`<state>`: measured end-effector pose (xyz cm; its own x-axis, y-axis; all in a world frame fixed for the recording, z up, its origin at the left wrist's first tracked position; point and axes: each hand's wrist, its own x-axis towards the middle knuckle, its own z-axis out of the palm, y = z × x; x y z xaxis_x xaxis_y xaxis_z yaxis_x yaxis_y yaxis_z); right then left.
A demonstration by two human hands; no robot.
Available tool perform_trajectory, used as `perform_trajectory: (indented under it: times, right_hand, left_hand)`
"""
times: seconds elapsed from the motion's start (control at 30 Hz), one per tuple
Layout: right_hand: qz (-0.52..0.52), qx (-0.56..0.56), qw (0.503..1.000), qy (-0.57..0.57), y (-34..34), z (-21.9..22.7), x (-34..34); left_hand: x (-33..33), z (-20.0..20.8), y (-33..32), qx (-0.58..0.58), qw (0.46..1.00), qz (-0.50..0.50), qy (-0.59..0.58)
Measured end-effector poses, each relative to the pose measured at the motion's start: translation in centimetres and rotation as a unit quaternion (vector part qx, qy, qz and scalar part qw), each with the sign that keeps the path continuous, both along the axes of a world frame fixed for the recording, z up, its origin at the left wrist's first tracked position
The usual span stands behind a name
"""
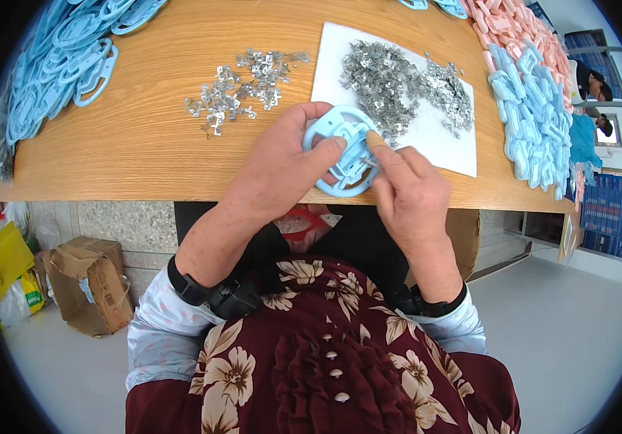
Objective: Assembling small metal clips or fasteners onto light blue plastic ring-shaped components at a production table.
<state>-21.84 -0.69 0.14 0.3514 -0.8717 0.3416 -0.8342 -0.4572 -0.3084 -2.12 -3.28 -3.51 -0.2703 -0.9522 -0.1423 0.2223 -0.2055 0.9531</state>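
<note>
Over the table's front edge, my left hand [282, 155] is closed on a light blue oval plastic frame [347, 186], with the thumb across its inner part. My right hand [412, 184] is at the frame's right side, fingers bent together and the index fingertip, wrapped in something tan, against the rim. A small greyish bit shows by those fingers, too small to name. Beyond my left hand lies a loose scatter of small bent metal clips [242, 90]. Past the frame, a larger heap of metal clips [383, 83] rests on a white sheet [441, 158].
Blue oval plastic parts [72, 58] are piled at the table's [130, 155] far left. On the right lie light blue plastic pieces [531, 116] and pink ones [521, 36]. A cardboard box [90, 286] stands on the floor at left. Blue crates [611, 213] and people are farther right.
</note>
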Motion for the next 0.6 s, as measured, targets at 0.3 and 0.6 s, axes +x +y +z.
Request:
perform_trajectory:
  times: [0.3, 0.6]
  right_hand:
    - [-0.073, 0.111, 0.951, -0.280, -1.0, -0.6, -1.3]
    - [-0.043, 0.433, 0.733, -0.523, -1.7, 1.3, -0.9]
  left_hand:
    - [0.9, 1.2, -0.3, 0.033, 0.998, -0.039, 0.025]
    - [1.0, 2.2, 0.6, -0.117, 0.991, 0.012, -0.061]
